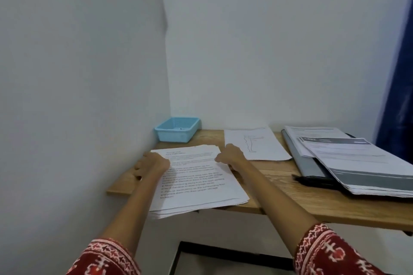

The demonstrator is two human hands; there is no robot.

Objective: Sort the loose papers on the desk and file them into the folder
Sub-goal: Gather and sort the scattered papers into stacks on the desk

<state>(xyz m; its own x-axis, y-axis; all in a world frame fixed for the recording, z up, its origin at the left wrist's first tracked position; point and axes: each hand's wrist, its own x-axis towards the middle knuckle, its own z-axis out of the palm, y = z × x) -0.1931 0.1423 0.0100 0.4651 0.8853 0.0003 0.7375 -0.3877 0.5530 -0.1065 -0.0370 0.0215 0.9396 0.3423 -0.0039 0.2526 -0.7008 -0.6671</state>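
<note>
Head view: left hand [150,164] and right hand [231,156] flank the printed stack [196,179] on the table [290,187], fingers curled on its side edges, grasping it. Folder [312,165] lies well right, under other papers [357,163]. Advise squaring edges evenly before lifting, since the stack overhangs the front edge.

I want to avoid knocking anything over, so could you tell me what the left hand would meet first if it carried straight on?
Probably the blue basket in the corner; the left hand points roughly there, though depth is unclear.
</note>
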